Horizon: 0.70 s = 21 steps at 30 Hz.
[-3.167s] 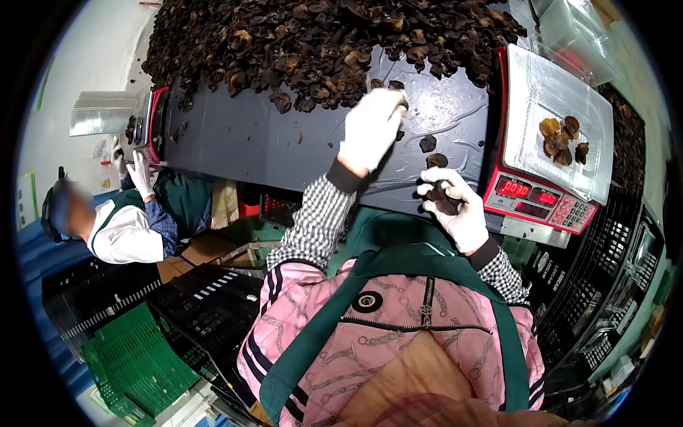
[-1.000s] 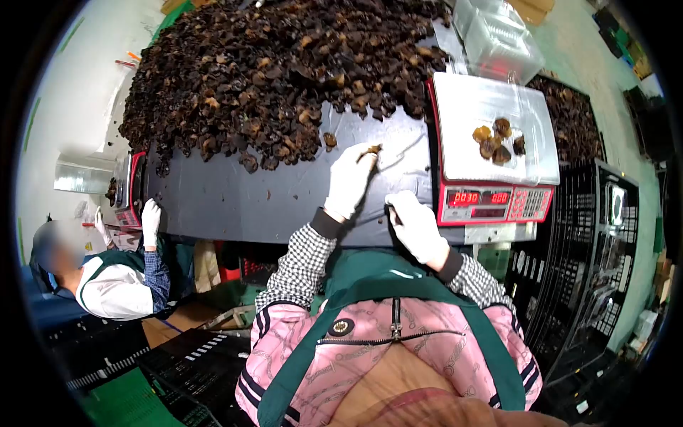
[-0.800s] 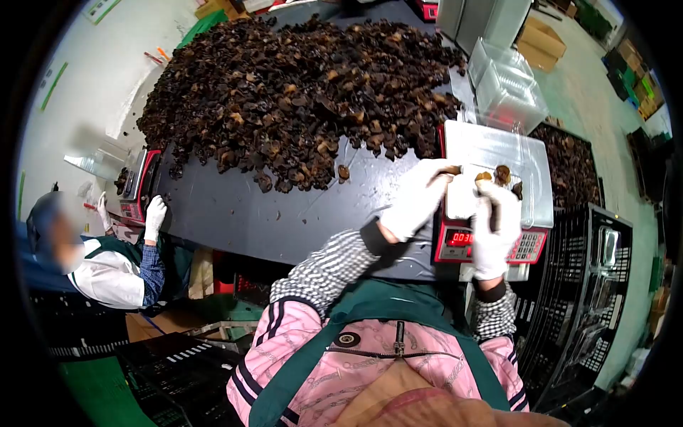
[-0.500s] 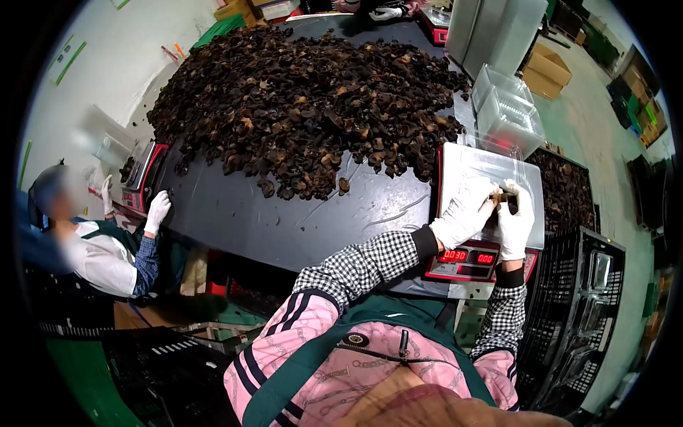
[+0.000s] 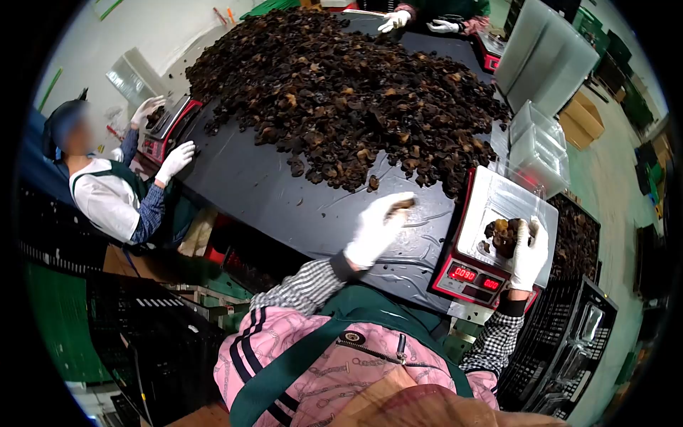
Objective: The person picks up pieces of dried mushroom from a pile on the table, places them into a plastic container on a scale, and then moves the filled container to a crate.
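My left hand (image 5: 377, 229), in a white glove and slightly blurred, is over the dark table (image 5: 263, 213), pinching a brown fungus piece (image 5: 403, 205). My right hand (image 5: 530, 255), also gloved, is over the clear tray on the scale (image 5: 475, 286). Its fingers are stretched out with a gap between them, against the right side of a small cluster of fungus pieces (image 5: 503, 233). The fingertips partly cover that cluster. A large heap of dark fungus (image 5: 341, 92) spreads over the table beyond my hands.
Stacked clear trays (image 5: 538, 149) stand behind the scale. Black crates (image 5: 569, 349) are at the right. A co-worker (image 5: 107, 185) is at a second scale (image 5: 167, 128) on the left. Another person's gloved hands (image 5: 395, 21) are across the table.
My left hand has moved left from the tray to over the table. My right hand stays at the tray, and a larger cluster shows there. The view has shifted; the far person's hands show more.
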Tool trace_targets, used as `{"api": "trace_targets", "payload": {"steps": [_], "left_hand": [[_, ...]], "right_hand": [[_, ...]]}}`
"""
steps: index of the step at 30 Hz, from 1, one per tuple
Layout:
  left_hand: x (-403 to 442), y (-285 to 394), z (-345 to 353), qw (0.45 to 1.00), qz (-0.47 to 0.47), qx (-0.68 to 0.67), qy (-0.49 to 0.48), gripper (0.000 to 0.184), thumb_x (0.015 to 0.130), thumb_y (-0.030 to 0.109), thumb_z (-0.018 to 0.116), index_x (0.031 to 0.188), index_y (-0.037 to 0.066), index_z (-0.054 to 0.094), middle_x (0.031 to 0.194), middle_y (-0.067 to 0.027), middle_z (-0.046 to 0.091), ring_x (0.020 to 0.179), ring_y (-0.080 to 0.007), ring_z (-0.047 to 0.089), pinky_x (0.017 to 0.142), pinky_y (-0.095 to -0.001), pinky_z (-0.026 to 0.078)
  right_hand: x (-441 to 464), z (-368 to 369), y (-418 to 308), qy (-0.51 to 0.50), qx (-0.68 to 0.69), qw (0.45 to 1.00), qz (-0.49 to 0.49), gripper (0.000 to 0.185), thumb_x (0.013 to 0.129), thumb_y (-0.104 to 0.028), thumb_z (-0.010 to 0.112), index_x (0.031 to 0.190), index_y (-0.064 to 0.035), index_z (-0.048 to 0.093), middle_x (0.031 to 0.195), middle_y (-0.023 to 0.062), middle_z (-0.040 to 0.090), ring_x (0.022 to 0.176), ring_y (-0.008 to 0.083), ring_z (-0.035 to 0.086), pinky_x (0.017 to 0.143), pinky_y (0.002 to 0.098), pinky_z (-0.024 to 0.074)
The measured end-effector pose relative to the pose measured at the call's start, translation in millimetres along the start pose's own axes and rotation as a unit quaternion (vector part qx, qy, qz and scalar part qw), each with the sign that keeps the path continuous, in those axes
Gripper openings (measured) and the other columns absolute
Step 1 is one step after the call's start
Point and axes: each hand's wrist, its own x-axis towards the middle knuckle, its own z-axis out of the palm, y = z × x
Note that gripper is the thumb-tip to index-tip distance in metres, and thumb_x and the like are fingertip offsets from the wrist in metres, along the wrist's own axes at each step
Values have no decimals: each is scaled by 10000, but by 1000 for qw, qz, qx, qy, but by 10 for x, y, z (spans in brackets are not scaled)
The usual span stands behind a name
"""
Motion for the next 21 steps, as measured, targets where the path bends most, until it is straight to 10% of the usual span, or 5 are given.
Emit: {"api": "trace_targets", "payload": {"steps": [9, 12, 21], "left_hand": [[-1268, -1171, -2320, 893, -126, 261, 343, 248, 949, 68, 652, 1192, 53, 699, 1150, -152, 721, 1032, -279, 703, 928, -367, 543], [-1436, -1379, -2664, 776, -137, 544, 287, 421, 928, 143, 671, 1334, 42, 625, 1349, -236, 608, 1259, -389, 557, 1093, -471, 421], [456, -980, -1309, 884, 99, 439, 125, 512, 887, 277, 726, 1353, 94, 619, 1387, -217, 573, 1321, -407, 487, 1125, -515, 360]], "right_hand": [[-29, 0, -339, 133, -43, 983, -121, 292, 956, -67, 669, 1234, 18, 641, 1226, 157, 678, 1150, 298, 642, 1022, 397, 476], [-212, 12, -664, 164, 43, 964, -203, 303, 948, 52, 588, 1250, 48, 605, 1247, 190, 665, 1173, 305, 642, 1024, 389, 502], [-1272, 577, -1312, -132, 211, 930, -270, 312, 829, 60, 643, 1125, -30, 687, 1059, 134, 718, 959, 316, 671, 868, 402, 534]]}}
